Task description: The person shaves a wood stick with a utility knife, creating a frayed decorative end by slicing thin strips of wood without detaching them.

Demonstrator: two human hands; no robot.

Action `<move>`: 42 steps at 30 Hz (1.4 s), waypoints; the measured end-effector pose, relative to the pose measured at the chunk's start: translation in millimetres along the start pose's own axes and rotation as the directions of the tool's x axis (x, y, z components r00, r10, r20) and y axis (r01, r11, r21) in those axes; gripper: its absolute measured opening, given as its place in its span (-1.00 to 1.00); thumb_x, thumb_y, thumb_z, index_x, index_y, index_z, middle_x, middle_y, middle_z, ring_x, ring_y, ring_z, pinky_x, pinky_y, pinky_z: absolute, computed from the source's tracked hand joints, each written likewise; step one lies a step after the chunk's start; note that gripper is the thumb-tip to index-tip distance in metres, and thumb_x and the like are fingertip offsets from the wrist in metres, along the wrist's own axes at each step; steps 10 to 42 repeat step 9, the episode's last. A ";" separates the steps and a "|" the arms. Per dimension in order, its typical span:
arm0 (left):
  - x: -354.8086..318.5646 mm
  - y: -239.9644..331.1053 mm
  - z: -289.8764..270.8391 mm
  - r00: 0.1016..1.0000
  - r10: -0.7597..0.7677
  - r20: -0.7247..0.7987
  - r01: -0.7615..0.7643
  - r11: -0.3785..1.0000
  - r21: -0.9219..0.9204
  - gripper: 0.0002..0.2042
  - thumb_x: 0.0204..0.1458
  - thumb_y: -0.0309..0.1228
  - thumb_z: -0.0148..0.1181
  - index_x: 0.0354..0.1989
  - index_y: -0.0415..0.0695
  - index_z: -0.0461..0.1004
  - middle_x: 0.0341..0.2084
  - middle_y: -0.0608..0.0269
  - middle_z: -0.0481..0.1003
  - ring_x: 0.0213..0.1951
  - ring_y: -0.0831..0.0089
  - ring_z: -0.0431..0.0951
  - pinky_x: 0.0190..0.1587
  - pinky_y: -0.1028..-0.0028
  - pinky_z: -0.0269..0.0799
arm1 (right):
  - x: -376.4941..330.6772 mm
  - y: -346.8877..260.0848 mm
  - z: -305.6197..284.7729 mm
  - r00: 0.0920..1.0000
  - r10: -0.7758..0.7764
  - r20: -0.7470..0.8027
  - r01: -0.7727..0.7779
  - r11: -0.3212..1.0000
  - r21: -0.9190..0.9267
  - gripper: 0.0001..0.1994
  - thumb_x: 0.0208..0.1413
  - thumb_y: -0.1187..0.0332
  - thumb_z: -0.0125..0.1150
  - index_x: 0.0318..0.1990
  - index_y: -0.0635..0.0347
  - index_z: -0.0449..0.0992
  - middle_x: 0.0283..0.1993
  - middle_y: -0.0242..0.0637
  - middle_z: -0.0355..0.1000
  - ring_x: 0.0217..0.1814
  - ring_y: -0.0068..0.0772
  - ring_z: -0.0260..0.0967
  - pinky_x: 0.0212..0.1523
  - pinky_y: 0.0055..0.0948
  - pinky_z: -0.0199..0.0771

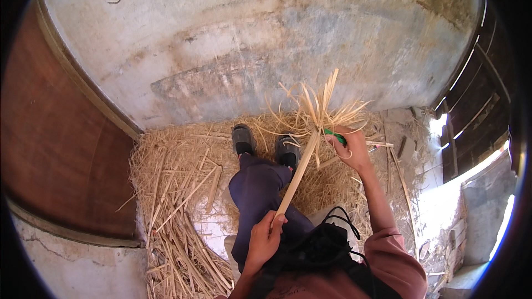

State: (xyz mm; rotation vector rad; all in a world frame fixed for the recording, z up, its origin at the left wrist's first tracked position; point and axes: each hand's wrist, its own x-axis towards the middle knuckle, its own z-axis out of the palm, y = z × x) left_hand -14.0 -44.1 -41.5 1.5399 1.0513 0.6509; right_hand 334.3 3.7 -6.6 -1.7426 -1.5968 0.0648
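My left hand [265,241] is closed around the near end of a pale bamboo stick [296,180], close to my lap. The stick slants up and to the right, away from me. At its far end, thin curled shavings [318,108] fan out in a loose tuft, still attached. My right hand [352,147] is closed on a green-handled knife [336,137] against the stick, just below the tuft. The blade is hidden among hand and shavings.
A pile of split bamboo strips [185,243] lies to the left of my legs. Fine shavings [183,144] cover the floor around my dark shoes [243,139]. A stained wall [266,50] rises ahead, a brown panel [61,133] stands left, and dark wooden boards [479,94] are right.
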 end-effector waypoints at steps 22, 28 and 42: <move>-2.9 3.7 0.9 0.997 0.066 -0.045 -0.053 0.965 0.258 -0.75 0.50 -0.22 0.18 -0.10 -0.19 0.56 -0.62 0.05 0.53 -0.56 0.22 0.65 -0.45 0.22 0.42 | -3.3 0.4 2.2 1.000 0.009 -0.010 -0.010 0.990 -0.143 -0.70 0.30 0.11 0.44 -0.03 0.12 0.76 -0.41 -0.12 0.60 -0.43 -0.09 0.60 -0.34 -0.13 0.54; -2.9 3.7 0.9 0.997 0.066 -0.045 -0.053 0.965 0.258 -0.75 0.50 -0.22 0.18 -0.10 -0.19 0.56 -0.62 0.05 0.53 -0.56 0.22 0.65 -0.45 0.22 0.42 | -3.3 0.4 2.2 1.000 0.009 -0.010 -0.010 0.990 -0.143 -0.70 0.30 0.11 0.44 -0.03 0.12 0.76 -0.41 -0.12 0.60 -0.43 -0.09 0.60 -0.34 -0.13 0.54; -2.9 3.7 0.9 0.997 0.066 -0.045 -0.053 0.965 0.258 -0.75 0.50 -0.22 0.18 -0.10 -0.19 0.56 -0.62 0.05 0.53 -0.56 0.22 0.65 -0.45 0.22 0.42 | -3.3 0.4 2.2 1.000 0.009 -0.010 -0.010 0.990 -0.143 -0.70 0.30 0.11 0.44 -0.03 0.12 0.76 -0.41 -0.12 0.60 -0.43 -0.09 0.60 -0.34 -0.13 0.54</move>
